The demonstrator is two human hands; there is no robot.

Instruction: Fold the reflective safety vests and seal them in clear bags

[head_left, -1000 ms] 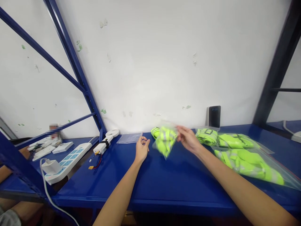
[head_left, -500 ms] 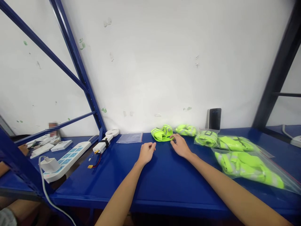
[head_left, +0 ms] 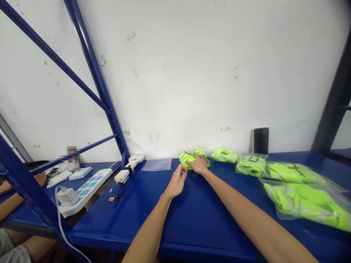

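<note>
A neon yellow-green reflective vest [head_left: 187,157], folded into a small bundle with silvery stripes, lies on the blue table near the wall. My right hand [head_left: 199,164] is over its right part, fingers closed on the fabric and partly covering it. Just to the left and nearer me, my left hand [head_left: 177,181] hovers beside the bundle, its fingers loosely bent and nothing visible in them. A flat clear zip bag [head_left: 156,164] lies left of the vest. Another folded neon bundle [head_left: 224,155] rests to the right.
Bagged neon vests [head_left: 307,204] lie at the right, before a dark upright device [head_left: 261,140]. At the left are a white fan [head_left: 136,158], a wired battery pack [head_left: 123,175] and a power strip [head_left: 90,186]. Past the blue rack post [head_left: 95,73], another person's arm [head_left: 16,202] shows.
My right hand has moved left onto the vest and closed on it. My left hand has opened slightly beside it. The view has shifted a little left.
</note>
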